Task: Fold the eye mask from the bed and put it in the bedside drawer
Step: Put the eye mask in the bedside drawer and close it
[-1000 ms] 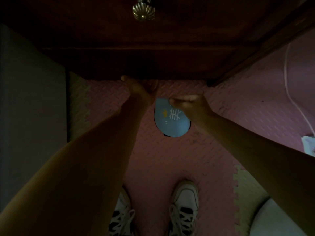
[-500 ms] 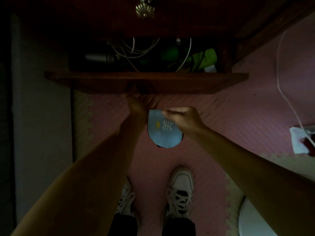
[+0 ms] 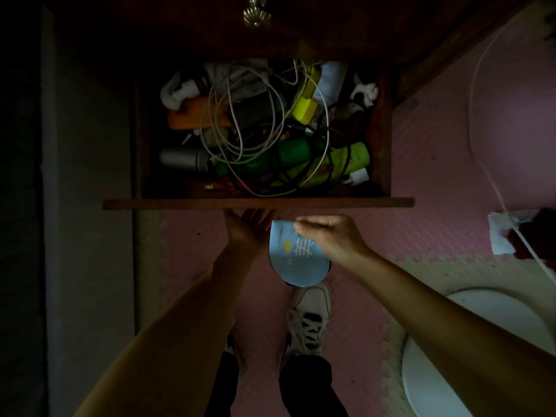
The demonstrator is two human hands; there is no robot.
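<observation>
- I see the eye mask, folded to a light-blue half with a small yellow mark and white lines, hanging in the air just in front of the drawer, above the pink floor mat.
- My right hand pinches the mask at its top edge, thumb and fingers clamped on the fabric.
- My left hand sits just beside the mask, fingers reaching under the drawer front; I cannot tell whether it grips anything there.
- The drawer is pulled out, crammed with white cables, green bottles, an orange item and a yellow piece.
- A brass knob shows above it.
- One white shoe stands below the mask.
</observation>
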